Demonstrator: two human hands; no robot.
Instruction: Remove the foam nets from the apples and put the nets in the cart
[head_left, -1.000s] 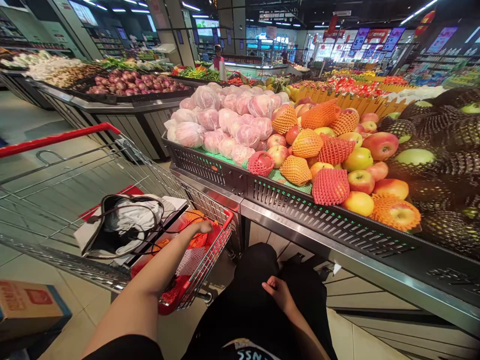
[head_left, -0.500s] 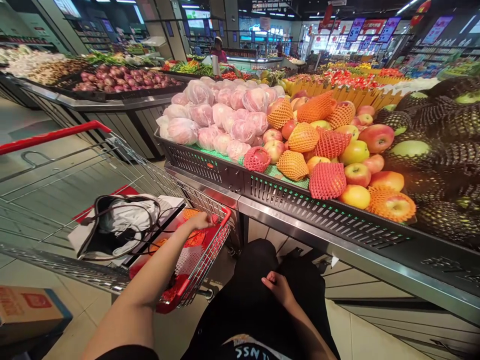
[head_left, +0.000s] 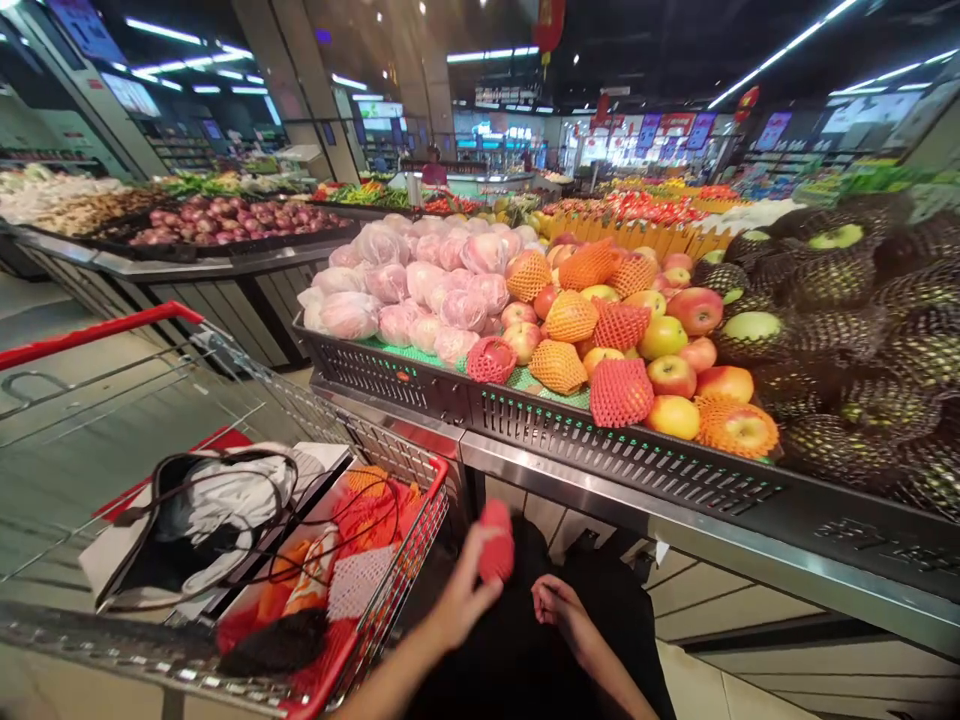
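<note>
My left hand (head_left: pixel 459 598) holds a red foam net sleeve (head_left: pixel 496 540) just right of the shopping cart (head_left: pixel 225 400), over my black-clad lap. More orange, red and white foam nets (head_left: pixel 352 545) lie in the cart's red end basket. My right hand (head_left: pixel 556 603) rests loosely curled on my lap, holding nothing, close beside the left. The fruit stand (head_left: pixel 600 450) in front carries apples (head_left: pixel 671 375), some in orange and red nets, and bagged pink fruit (head_left: pixel 420 280).
A black-and-white bag with cords (head_left: pixel 202 510) lies in the cart's seat. Dark-netted green fruit (head_left: pixel 840 330) fills the stand's right side. Another produce stand with red onions (head_left: pixel 217 220) stands at the left. A metal ledge (head_left: pixel 675 520) juts toward my knees.
My left hand has come out of the cart's red basket holding a red foam net and moved right toward my lap. The view has tilted up slightly.
</note>
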